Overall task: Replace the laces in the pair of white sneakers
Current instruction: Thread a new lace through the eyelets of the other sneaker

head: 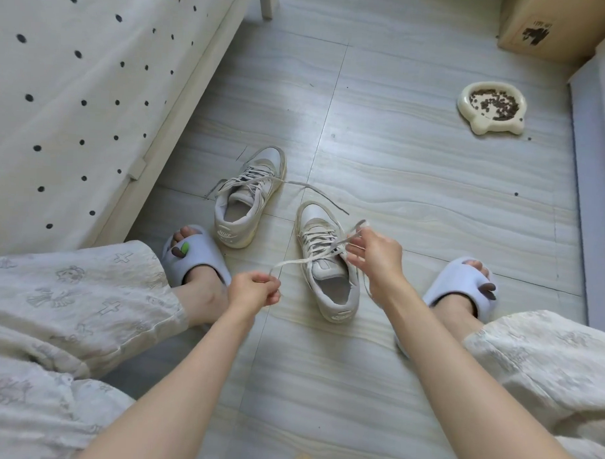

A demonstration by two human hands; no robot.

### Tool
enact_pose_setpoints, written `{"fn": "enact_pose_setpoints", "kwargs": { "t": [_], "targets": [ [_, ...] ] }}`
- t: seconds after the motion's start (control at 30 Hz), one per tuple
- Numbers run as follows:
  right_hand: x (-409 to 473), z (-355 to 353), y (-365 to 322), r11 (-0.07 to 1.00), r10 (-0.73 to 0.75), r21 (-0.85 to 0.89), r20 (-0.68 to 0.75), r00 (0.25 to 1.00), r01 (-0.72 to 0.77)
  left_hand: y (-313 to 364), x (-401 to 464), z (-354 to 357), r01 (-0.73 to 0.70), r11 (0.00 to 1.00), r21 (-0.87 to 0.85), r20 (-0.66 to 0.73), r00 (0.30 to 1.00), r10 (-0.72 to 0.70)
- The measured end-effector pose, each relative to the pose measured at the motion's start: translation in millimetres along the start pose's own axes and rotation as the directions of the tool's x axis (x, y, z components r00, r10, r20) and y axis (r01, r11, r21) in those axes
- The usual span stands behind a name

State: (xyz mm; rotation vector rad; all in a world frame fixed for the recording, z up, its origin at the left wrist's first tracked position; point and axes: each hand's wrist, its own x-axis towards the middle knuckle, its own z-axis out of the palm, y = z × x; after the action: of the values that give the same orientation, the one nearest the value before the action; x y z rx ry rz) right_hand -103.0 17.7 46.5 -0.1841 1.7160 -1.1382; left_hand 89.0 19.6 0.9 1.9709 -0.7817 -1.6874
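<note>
2 sneakers sit on the floor (415, 205) between the slippered feet. Left hand (254, 291) has its fingers curled tight, pinching 1 end of the lace (293, 262) from the right sneaker (327, 264). Right hand (375, 256) pinches the other end up by the eyelets. Left sneaker (249, 196) sits near the bed (75, 101), laces loose. Pet bowl (491, 108) well off to the right.

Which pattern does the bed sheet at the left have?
The bed sheet is white with scattered black dots, seen in the head view.
</note>
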Motion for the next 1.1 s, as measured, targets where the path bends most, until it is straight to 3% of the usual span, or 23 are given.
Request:
{"fn": "enact_pose_setpoints", "kwargs": {
  "t": [0.1,0.2,0.27,0.37,0.43,0.5,0.57,0.67,0.77,0.87,0.97,1.1],
  "targets": [
    [8,7,26,0.951,0.016,-0.31,0.028,0.999,-0.007,0,8,12,0.105,0.965,-0.239,-0.013,0.994,-0.111],
    [10,18,46,0.907,-0.054,-0.418,0.011,0.999,0.053,1,15,23,0.204,0.878,-0.434,0.015,0.976,-0.219],
    [10,22,51,0.889,-0.125,-0.447,-0.028,0.992,0.1,7,22,25,0.283,0.733,-0.618,0.087,0.952,-0.293],
    [8,25,48,0.948,-0.12,-0.294,0.031,0.992,0.123,19,34,19,0.264,0.36,-0.895,0.153,0.939,-0.308],
    [7,26,40,0.994,-0.072,-0.071,0.14,0.987,0.082,25,41,16,0.213,0.297,-0.931,0.127,0.951,-0.282],
    [12,25,35,1.0,-0.004,0.014,0.188,0.982,0.002,26,44,19,0.185,0.462,-0.867,0.063,0.962,-0.267],
    [18,23,38,0.991,0.062,-0.13,0.161,0.985,-0.042,22,43,30,0.143,0.698,-0.702,-0.024,0.974,-0.225],
    [23,22,51,0.911,0.082,-0.411,0.095,0.992,-0.036,10,40,47,0.085,0.864,-0.496,-0.101,0.983,-0.155],
    [22,25,52,0.717,0.015,-0.69,0.154,0.988,0.097,-1,37,55,0.108,0.886,-0.451,-0.109,0.979,-0.175],
    [20,29,48,0.545,-0.002,-0.804,0.281,0.96,0.237,-6,33,54,0.145,0.85,-0.507,-0.101,0.969,-0.226],
    [20,29,48,0.487,-0.004,-0.822,0.338,0.941,0.297,-5,31,55,0.158,0.847,-0.508,-0.098,0.966,-0.239],
    [22,28,51,0.494,-0.014,-0.806,0.368,0.93,0.326,-1,29,59,0.158,0.864,-0.479,-0.066,0.974,-0.215]
  ]
}}
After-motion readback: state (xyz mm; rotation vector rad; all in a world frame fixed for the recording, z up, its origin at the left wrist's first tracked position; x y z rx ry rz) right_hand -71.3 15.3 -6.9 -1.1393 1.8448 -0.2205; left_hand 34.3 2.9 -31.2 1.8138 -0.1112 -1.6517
